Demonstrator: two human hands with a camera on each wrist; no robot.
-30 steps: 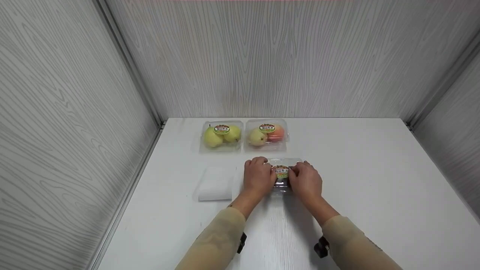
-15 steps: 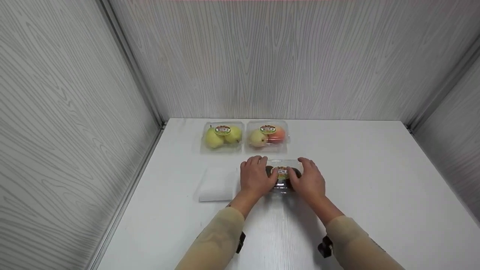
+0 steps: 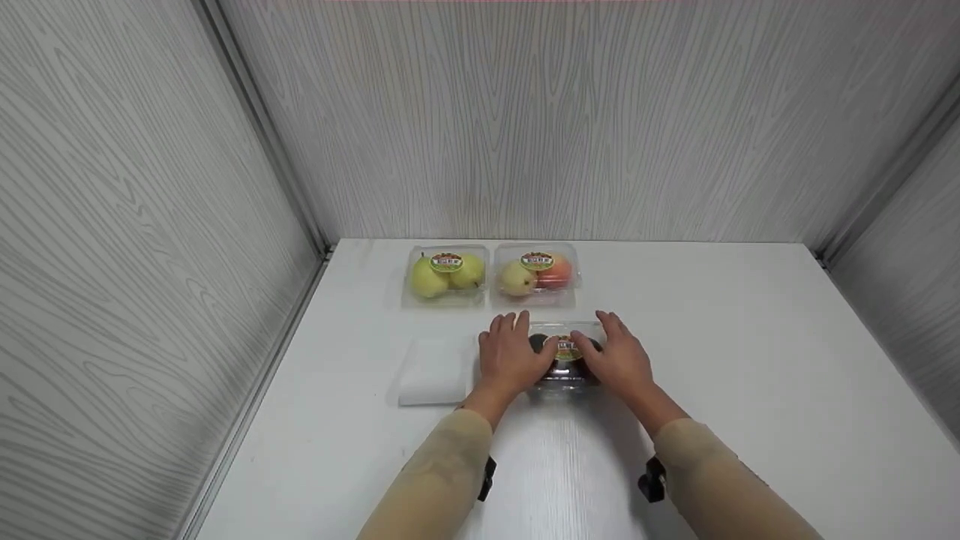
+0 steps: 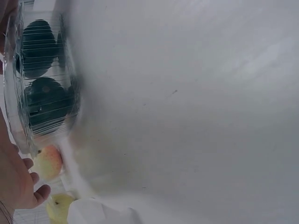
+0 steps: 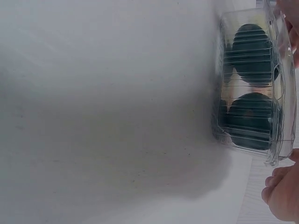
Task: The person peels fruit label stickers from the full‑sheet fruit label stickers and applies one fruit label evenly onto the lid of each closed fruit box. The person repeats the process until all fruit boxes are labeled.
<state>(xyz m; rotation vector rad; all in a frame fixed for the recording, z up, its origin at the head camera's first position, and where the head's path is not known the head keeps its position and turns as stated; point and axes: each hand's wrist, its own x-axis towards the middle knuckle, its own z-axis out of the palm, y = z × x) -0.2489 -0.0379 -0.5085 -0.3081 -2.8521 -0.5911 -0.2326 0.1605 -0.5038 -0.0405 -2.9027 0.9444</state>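
A clear plastic fruit box [image 3: 566, 382] with two dark, rounded fruits [image 4: 47, 100] inside stands on the table between the hands. Its hinged-style lid lies closed, with an oval label [image 3: 564, 347] on top. My left hand [image 3: 511, 356] is at the box's left end, thumb over the lid by the label, other fingers extended forward. At the right end, my right hand [image 3: 621, 361] mirrors it, thumb on the lid and fingers pointing away. Both wrist views show the ribbed front wall of the box, with the fingers spread beside its ends.
Behind stand two more labelled clear boxes: one with two yellow-green pears [image 3: 429, 279], the other with a pale yellow fruit [image 3: 517, 279] and a reddish one [image 3: 556, 271]. Left of the left hand lies a white folded sheet or pad [image 3: 433, 371]. Wood-grain panels [image 3: 525, 120] enclose the table.
Both hands have loosened from the box's ends, fingers straightening and spreading outward, so more of the dark fruits shows. The thumbs remain over the lid. The box stays in place.
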